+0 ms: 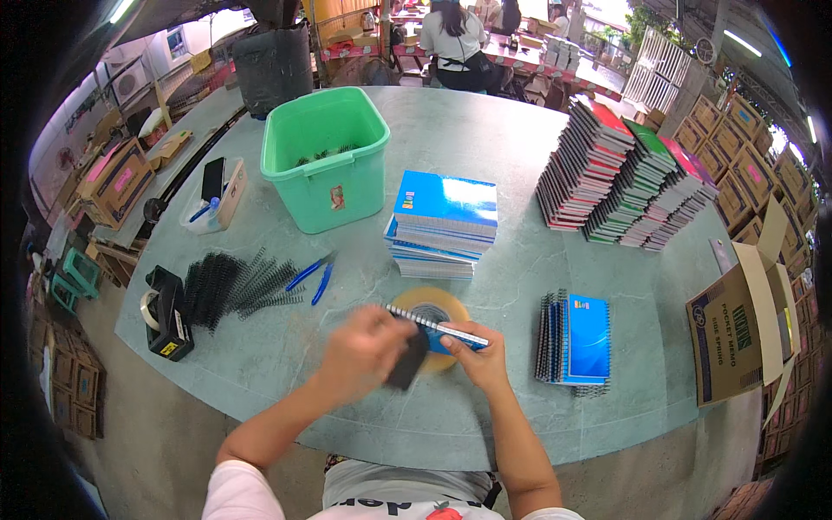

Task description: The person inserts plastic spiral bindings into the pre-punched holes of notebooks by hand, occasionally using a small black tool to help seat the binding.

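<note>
The right hand [484, 357] pinched a small blue spiral notebook [438, 328] by its near edge, holding it just above a roll of tape [431, 305] lying flat on the green table [485, 147]. The left hand [364, 348] was blurred, its fingers curled around a dark flat piece [407, 362] pressed against the notebook's left end. A stack of blue notebooks [444, 224] stood just beyond, a green bin [325, 156] farther left, black binding coils [234, 284] and two blue pens [314, 277] to the left, and finished notebooks [579, 340] to the right.
</note>
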Demonstrator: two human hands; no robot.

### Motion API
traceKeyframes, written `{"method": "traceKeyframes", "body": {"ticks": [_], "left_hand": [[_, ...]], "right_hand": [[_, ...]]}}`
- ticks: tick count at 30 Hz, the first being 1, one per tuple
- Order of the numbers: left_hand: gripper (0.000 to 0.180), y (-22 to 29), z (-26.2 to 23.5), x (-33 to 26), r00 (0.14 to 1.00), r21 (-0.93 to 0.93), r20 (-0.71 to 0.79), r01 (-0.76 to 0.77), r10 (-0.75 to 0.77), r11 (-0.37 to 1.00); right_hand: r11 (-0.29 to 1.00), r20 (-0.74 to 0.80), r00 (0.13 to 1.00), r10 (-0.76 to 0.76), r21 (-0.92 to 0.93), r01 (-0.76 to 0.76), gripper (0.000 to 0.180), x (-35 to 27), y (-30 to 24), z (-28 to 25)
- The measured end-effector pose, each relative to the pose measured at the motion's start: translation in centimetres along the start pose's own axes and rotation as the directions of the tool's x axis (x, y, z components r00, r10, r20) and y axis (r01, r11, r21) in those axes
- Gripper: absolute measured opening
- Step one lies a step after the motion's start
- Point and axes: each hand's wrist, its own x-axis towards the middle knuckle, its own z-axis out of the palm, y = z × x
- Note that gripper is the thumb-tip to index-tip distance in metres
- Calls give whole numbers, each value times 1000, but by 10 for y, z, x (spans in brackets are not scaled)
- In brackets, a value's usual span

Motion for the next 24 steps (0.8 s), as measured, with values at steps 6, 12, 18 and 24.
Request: {"method": "traceKeyframes", "body": {"ticks": [6,12,18,24], "left_hand": [[30,13,-15,21,937,6,-349,18,-15,1000],[28,22,-10,27,939,-19,-344,-10,3,1000],[30,25,5,23,980,-103,-184,-96,76,990],[32,30,13,25,997,-154,-34,-72,68,985]], "right_hand": [[992,36,999,-10,-122,15,23,-1,6,-3],[991,80,997,23,-129,-13,26,1,2,-4],[990,60,997,51,-137,-42,27,-2,15,-6],[977,77,997,-1,-214,18,30,-1,19,-11]]}}
